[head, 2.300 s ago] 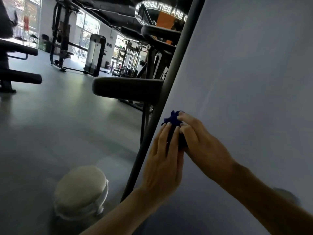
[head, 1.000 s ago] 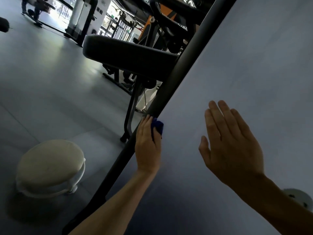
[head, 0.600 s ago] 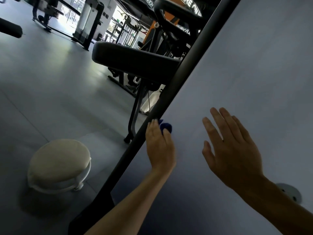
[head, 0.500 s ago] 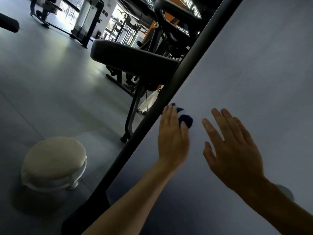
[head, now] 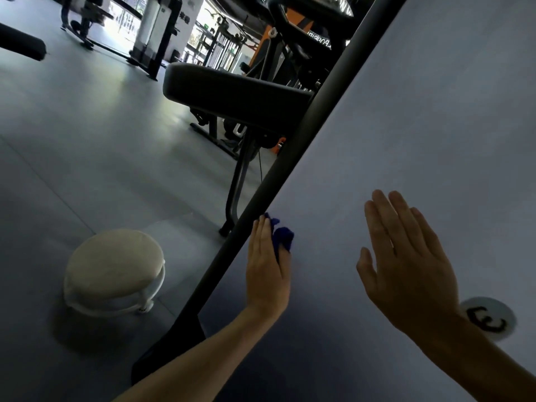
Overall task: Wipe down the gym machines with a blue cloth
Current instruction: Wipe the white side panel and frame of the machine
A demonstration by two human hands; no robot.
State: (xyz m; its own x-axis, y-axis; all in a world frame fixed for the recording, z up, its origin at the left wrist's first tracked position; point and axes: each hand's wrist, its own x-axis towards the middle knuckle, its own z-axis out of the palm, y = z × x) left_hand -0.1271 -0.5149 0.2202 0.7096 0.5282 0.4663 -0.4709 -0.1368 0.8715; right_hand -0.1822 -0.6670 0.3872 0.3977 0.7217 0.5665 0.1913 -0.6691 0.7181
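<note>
Blue cloth (head: 282,237) sits bunched under your left hand (head: 268,266), pressed flat against the pale panel (head: 420,126) right beside its dark frame bar (head: 290,166). Your fingers lie straight and close together over the cloth, so the palm does the pushing and the cloth stays trapped against the surface, which suits wiping along the bar's edge. Your right hand (head: 406,262) is spread open, farther from the bar, holding nothing; it seems to brace you on the panel, though contact is hard to confirm. Beyond the bar stand a padded seat (head: 232,95) and a round cream stool (head: 114,269) on the floor.
</note>
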